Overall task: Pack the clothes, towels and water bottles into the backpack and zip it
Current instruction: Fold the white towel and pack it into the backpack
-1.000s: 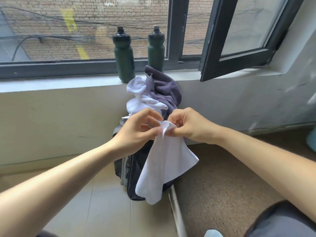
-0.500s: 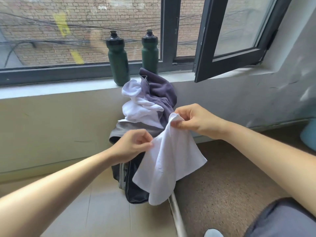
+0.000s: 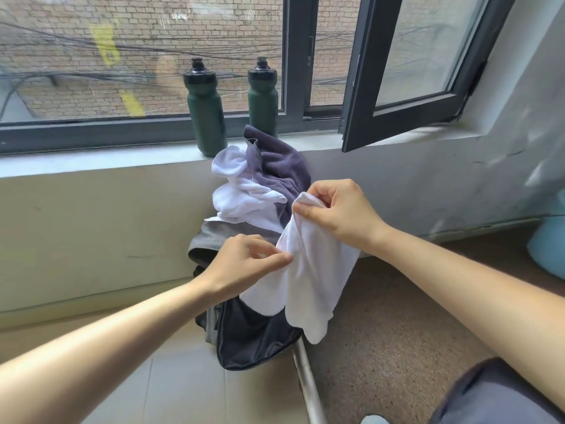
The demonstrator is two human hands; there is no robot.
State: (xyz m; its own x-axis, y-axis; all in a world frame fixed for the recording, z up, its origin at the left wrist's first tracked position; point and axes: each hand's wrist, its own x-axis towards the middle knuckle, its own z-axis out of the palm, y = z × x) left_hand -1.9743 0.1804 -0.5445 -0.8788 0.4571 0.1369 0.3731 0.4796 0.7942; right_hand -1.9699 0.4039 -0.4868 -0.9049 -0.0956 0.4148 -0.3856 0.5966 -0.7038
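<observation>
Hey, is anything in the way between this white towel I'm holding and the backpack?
Yes: a heap of white and grey cloths sits on top of the backpack, behind the towel pinched by the left hand and right hand. Its opening is hidden.

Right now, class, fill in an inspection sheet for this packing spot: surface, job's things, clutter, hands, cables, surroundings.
Surface: pale floor tiles meet brown speckled flooring at a metal strip.
Job's things: backpack on the floor, with a purple towel, white cloth and grey garment heaped on top; two green bottles upright on the windowsill.
Clutter: pale blue object at the right edge, unidentifiable.
Hands: left hand pinches the white towel at its edge; right hand grips its top corner.
Cables: wires strung outside the glass; nothing seen indoors.
Surroundings: window sash open inward; brick wall outside.
</observation>
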